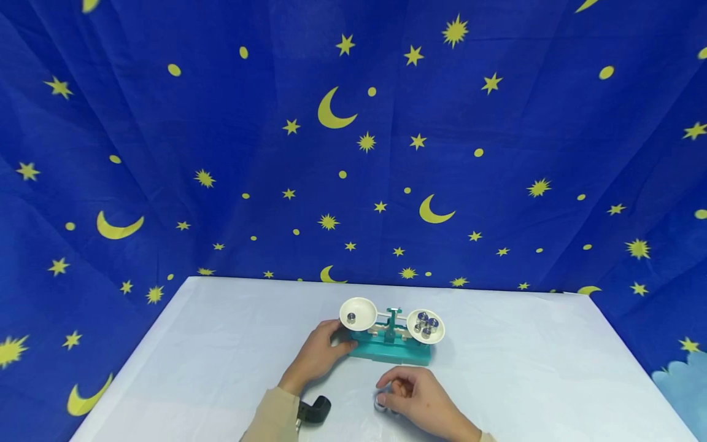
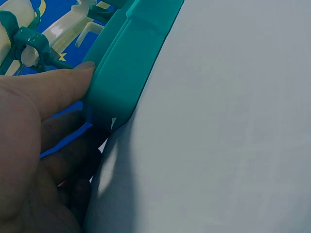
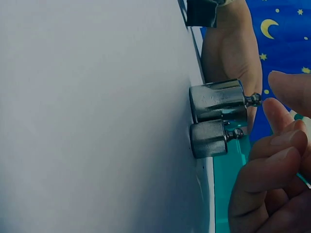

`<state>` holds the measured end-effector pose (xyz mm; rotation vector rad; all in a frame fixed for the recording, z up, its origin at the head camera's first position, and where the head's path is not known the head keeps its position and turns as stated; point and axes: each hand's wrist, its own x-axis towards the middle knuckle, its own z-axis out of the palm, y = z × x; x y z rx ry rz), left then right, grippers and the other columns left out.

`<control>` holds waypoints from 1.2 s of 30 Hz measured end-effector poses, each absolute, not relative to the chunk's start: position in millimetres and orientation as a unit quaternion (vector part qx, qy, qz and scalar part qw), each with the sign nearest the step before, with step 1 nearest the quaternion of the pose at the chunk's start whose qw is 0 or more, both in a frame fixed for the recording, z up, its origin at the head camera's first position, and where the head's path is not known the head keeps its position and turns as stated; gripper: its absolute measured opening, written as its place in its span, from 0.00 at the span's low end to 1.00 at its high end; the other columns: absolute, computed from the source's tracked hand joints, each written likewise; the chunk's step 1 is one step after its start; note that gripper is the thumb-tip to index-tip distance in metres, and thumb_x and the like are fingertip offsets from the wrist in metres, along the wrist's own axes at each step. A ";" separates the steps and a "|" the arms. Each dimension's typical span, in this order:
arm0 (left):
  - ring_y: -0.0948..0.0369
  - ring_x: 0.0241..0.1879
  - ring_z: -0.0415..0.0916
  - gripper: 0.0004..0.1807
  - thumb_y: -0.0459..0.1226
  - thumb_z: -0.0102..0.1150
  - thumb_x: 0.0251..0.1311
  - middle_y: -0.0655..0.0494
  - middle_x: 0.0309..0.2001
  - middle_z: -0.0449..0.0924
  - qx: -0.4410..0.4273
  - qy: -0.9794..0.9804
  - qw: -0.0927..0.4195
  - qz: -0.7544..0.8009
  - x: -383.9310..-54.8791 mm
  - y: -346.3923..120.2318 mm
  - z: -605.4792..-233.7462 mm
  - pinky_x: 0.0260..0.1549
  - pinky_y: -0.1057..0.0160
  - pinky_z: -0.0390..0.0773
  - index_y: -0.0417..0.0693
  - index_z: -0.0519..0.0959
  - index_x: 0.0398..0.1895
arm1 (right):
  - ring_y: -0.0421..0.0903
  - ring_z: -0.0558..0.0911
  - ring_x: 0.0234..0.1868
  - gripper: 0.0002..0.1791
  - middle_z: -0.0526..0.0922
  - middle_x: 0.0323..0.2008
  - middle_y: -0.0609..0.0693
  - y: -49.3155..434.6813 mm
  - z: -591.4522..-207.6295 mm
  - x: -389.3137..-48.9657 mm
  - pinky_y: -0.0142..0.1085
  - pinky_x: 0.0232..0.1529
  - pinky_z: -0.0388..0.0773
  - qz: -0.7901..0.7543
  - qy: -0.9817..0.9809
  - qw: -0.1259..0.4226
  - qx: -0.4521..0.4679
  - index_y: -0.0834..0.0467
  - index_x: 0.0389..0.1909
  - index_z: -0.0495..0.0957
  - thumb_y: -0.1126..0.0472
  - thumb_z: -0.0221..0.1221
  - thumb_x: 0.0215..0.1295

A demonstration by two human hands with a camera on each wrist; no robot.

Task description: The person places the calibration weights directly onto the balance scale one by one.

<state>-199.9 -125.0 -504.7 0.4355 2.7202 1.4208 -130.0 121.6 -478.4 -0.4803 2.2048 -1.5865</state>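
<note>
A balance scale with a teal base [image 1: 390, 352] stands on the table, carrying two white pans. One small metal weight [image 1: 351, 318] lies in the left pan [image 1: 364, 307]; several metal weights [image 1: 426, 324] sit in the right pan [image 1: 439, 333]. My left hand [image 1: 317, 355] grips the left end of the base, its thumb [image 2: 73, 82] on one face and fingers behind. Two knobbed metal weights, a larger one [image 3: 218, 102] and a smaller one [image 3: 209, 139], stand side by side before the scale. Close over the larger one's knob is my right hand [image 1: 422, 399], thumb and forefinger parted.
A white cloth [image 1: 541, 368] covers the table. A black strap-like device [image 1: 316, 410] is at the left wrist. Behind the table hangs a blue curtain [image 1: 386, 172] with yellow moons and stars.
</note>
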 end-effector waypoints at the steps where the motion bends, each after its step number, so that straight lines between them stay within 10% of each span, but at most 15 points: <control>1: 0.43 0.68 0.67 0.31 0.46 0.66 0.62 0.44 0.63 0.77 0.139 0.877 0.023 0.460 -200.0 -124.9 -504.4 0.70 0.37 0.61 0.41 0.75 0.66 | 0.35 0.72 0.21 0.13 0.73 0.21 0.42 122.0 -478.4 -130.2 0.26 0.23 0.74 -0.562 0.787 0.190 -0.170 0.60 0.43 0.84 0.56 0.68 0.64; 36: 0.43 0.68 0.67 0.31 0.46 0.67 0.62 0.44 0.63 0.77 0.143 0.875 0.024 0.462 -200.9 -126.1 -504.8 0.70 0.37 0.61 0.41 0.75 0.66 | 0.35 0.69 0.21 0.07 0.73 0.21 0.43 123.3 -483.7 -132.6 0.25 0.22 0.68 -0.552 0.793 0.207 -0.153 0.55 0.37 0.87 0.58 0.70 0.61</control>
